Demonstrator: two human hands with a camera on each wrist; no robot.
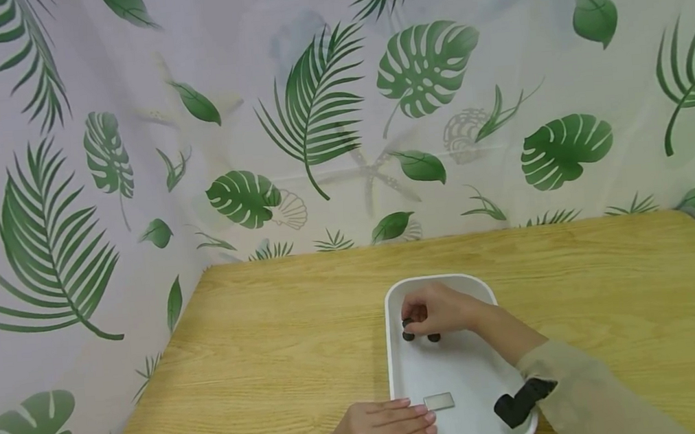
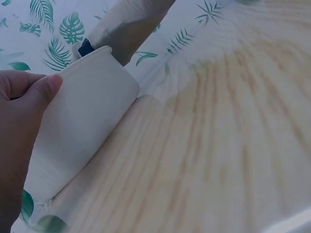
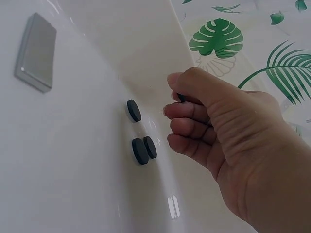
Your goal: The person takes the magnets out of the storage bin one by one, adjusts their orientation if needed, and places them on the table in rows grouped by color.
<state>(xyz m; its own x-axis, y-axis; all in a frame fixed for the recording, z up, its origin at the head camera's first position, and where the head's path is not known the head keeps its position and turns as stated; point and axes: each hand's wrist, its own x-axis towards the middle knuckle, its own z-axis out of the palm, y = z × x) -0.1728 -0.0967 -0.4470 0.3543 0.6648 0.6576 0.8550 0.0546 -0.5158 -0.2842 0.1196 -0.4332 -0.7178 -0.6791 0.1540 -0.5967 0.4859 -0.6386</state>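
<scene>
A white tray (image 1: 389, 351) with rounded corners lies on the table. Across its near left rim rests my left hand (image 1: 381, 431), its thumb against the outer wall in the left wrist view and its fingers over the edge. Inside the far end of the tray, my right hand (image 1: 439, 309) pinches a small black disc (image 3: 181, 98) between thumb and forefinger, mostly hidden by the fingers. Below that hand are a lone black disc (image 3: 134, 110) and two more close together, one a black disc (image 3: 140, 151). A flat silver-grey rectangular block (image 1: 439, 401) lies near my left fingertips.
The wood-grain table (image 1: 271, 341) extends on both sides of the tray. Behind and to the left hangs a white cloth (image 1: 336, 225) printed with green leaves. A black wrist camera (image 1: 521, 401) on the right sleeve hangs over the tray's right rim.
</scene>
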